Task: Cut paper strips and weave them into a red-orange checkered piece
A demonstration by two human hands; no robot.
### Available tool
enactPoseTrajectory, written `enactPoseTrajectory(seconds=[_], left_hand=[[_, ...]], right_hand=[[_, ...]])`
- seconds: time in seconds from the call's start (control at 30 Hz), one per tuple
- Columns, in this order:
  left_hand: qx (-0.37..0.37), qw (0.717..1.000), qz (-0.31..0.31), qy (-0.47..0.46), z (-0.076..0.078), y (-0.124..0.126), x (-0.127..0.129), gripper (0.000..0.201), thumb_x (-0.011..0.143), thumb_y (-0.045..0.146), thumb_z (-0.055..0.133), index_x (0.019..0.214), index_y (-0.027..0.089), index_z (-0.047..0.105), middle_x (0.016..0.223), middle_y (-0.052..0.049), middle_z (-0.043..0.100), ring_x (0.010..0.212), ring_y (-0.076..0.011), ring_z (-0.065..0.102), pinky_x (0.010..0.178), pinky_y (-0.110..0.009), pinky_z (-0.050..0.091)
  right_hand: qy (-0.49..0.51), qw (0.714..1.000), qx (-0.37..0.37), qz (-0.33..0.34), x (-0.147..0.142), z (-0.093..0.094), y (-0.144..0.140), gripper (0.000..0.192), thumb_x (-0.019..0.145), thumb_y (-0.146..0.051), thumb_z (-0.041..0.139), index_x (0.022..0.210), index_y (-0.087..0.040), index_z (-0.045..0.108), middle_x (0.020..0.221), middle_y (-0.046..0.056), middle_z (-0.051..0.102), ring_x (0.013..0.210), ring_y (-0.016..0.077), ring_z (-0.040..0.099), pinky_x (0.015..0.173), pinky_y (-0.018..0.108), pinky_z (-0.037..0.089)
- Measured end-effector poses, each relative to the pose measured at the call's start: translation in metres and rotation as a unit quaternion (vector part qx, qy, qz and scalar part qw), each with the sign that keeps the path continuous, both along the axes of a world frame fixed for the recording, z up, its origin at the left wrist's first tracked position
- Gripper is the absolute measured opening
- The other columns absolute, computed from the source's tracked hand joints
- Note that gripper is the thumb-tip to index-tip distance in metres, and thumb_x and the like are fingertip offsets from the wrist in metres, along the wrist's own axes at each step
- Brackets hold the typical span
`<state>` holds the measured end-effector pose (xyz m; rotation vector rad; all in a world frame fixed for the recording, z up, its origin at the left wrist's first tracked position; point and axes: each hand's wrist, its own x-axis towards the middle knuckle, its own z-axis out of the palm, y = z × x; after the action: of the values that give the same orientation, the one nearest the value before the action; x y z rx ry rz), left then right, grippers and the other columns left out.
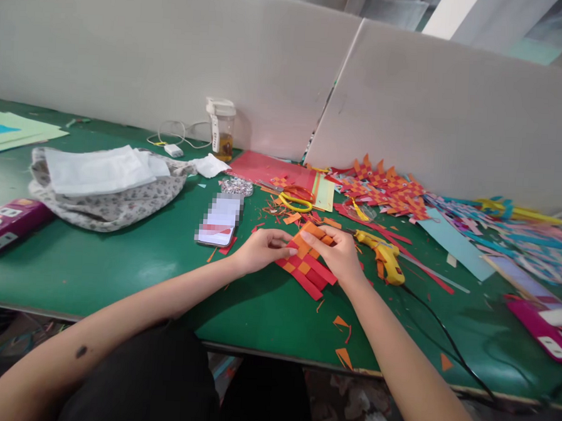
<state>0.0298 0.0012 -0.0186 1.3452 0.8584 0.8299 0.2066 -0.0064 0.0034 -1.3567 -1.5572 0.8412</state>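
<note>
Hands, two, meet over one woven mat [306, 268] of red and orange paper strips lying on the green table [117, 271]. Left hand [260, 250] pinches its left edge with narrow fingers; right hand [338, 254] presses and grips the top strips. One glue gun [385, 257] lies just right, one phone [219, 223] left.

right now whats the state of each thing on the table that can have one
left hand: grip closed on the woven paper mat's left edge
right hand: grip closed on the mat's top strips
woven paper mat: flat on the table, partly woven, strip ends loose
phone: face up, screen lit
scissors: lying flat, not held
glue gun: lying on its side, cord attached
jar: upright, lid on
</note>
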Motion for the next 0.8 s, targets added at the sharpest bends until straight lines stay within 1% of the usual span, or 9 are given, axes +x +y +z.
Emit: enactPoseTrajectory(seconds=[0.07, 0.17, 0.23, 0.3, 0.37, 0.47, 0.57, 0.63, 0.8], left_hand=[[0.001, 1.0, 0.001, -0.007, -0.0011, 0.0012, -0.0005, 0.027, 0.067, 0.031, 0.071, 0.085, 0.013, 0.064, 0.072, -0.003, 0.068, 0.067, -0.012, 0.062, 0.066, -0.024, 0.045], [0.007, 1.0, 0.018, -0.024, -0.0021, 0.0034, -0.0024, 0.026, 0.067, 0.032, 0.07, 0.084, 0.014, 0.064, 0.071, -0.002, 0.068, 0.066, -0.012, 0.062, 0.065, -0.024, 0.045], [0.011, 0.999, 0.041, -0.033, -0.0021, 0.0045, -0.0035, 0.026, 0.068, 0.033, 0.07, 0.085, 0.014, 0.063, 0.071, -0.002, 0.068, 0.066, -0.0117, 0.062, 0.065, -0.024, 0.045], [0.013, 0.997, 0.061, -0.037, -0.0011, 0.0046, -0.0039, 0.026, 0.069, 0.034, 0.069, 0.085, 0.014, 0.062, 0.072, -0.002, 0.068, 0.066, -0.0113, 0.062, 0.065, -0.023, 0.046], [0.011, 0.997, 0.071, -0.031, 0.0008, 0.0036, -0.0036, 0.026, 0.069, 0.034, 0.069, 0.085, 0.014, 0.062, 0.075, -0.003, 0.068, 0.068, -0.0115, 0.062, 0.066, -0.024, 0.046], [0.002, 0.998, 0.058, -0.011, 0.004, 0.0011, -0.0029, 0.033, 0.064, 0.033, 0.073, 0.089, 0.014, 0.062, 0.085, -0.005, 0.069, 0.075, -0.0143, 0.064, 0.069, -0.026, 0.048], [0.006, 1.0, 0.022, -0.013, 0.0047, -0.0001, -0.0029, 0.039, 0.062, 0.036, 0.074, 0.093, 0.014, 0.064, 0.087, -0.006, 0.07, 0.077, -0.0167, 0.065, 0.071, -0.028, 0.049], [0.008, 1.0, 0.011, -0.027, 0.0037, 0.0004, -0.0032, 0.041, 0.062, 0.037, 0.074, 0.095, 0.014, 0.065, 0.088, -0.006, 0.07, 0.079, -0.0173, 0.065, 0.072, -0.029, 0.05], [-0.001, 0.999, 0.012, -0.035, 0.0003, 0.0019, -0.0036, 0.042, 0.063, 0.036, 0.073, 0.099, 0.015, 0.064, 0.095, -0.008, 0.07, 0.086, -0.0192, 0.065, 0.078, -0.032, 0.05]], right_hand=[[-0.005, 1.0, 0.001, -0.003, 0.0005, -0.0005, 0.0007, 0.029, 0.066, -0.046, 0.068, 0.071, -0.017, 0.064, 0.064, -0.002, 0.057, 0.056, 0.0103, 0.048, 0.052, 0.023, 0.038], [0.003, 0.999, -0.003, -0.034, 0.0029, -0.0016, 0.0033, 0.034, 0.062, -0.046, 0.071, 0.08, -0.018, 0.066, 0.069, 0.0, 0.061, 0.057, 0.0119, 0.052, 0.054, 0.025, 0.042], [0.044, 0.998, -0.013, -0.045, 0.0051, -0.0017, 0.0055, 0.04, 0.057, -0.043, 0.074, 0.086, -0.018, 0.065, 0.074, 0.001, 0.064, 0.06, 0.0137, 0.057, 0.058, 0.027, 0.046], [0.09, 0.995, -0.019, -0.038, 0.0069, -0.0009, 0.0072, 0.042, 0.055, -0.039, 0.077, 0.089, -0.018, 0.064, 0.078, 0.003, 0.067, 0.065, 0.0156, 0.061, 0.064, 0.03, 0.049], [0.108, 0.994, -0.016, -0.027, 0.0072, 0.0004, 0.0076, 0.042, 0.054, -0.036, 0.077, 0.089, -0.018, 0.063, 0.08, 0.004, 0.068, 0.068, 0.0164, 0.063, 0.069, 0.033, 0.05], [0.096, 0.995, -0.006, -0.006, 0.0047, 0.0017, 0.0059, 0.04, 0.056, -0.035, 0.077, 0.09, -0.019, 0.062, 0.08, 0.004, 0.069, 0.068, 0.0172, 0.064, 0.071, 0.034, 0.051], [0.073, 0.997, -0.003, 0.014, 0.0016, 0.0014, 0.0039, 0.039, 0.059, -0.037, 0.075, 0.09, -0.02, 0.061, 0.077, 0.004, 0.069, 0.068, 0.018, 0.064, 0.07, 0.035, 0.051], [0.061, 0.998, -0.005, 0.014, 0.0018, 0.0004, 0.0041, 0.04, 0.059, -0.039, 0.075, 0.091, -0.02, 0.06, 0.075, 0.004, 0.068, 0.067, 0.0183, 0.063, 0.069, 0.036, 0.051], [0.052, 0.998, -0.025, -0.008, 0.0084, -0.0042, 0.0086, 0.043, 0.053, -0.037, 0.078, 0.087, -0.018, 0.061, 0.071, 0.004, 0.067, 0.065, 0.0187, 0.063, 0.065, 0.035, 0.051]])
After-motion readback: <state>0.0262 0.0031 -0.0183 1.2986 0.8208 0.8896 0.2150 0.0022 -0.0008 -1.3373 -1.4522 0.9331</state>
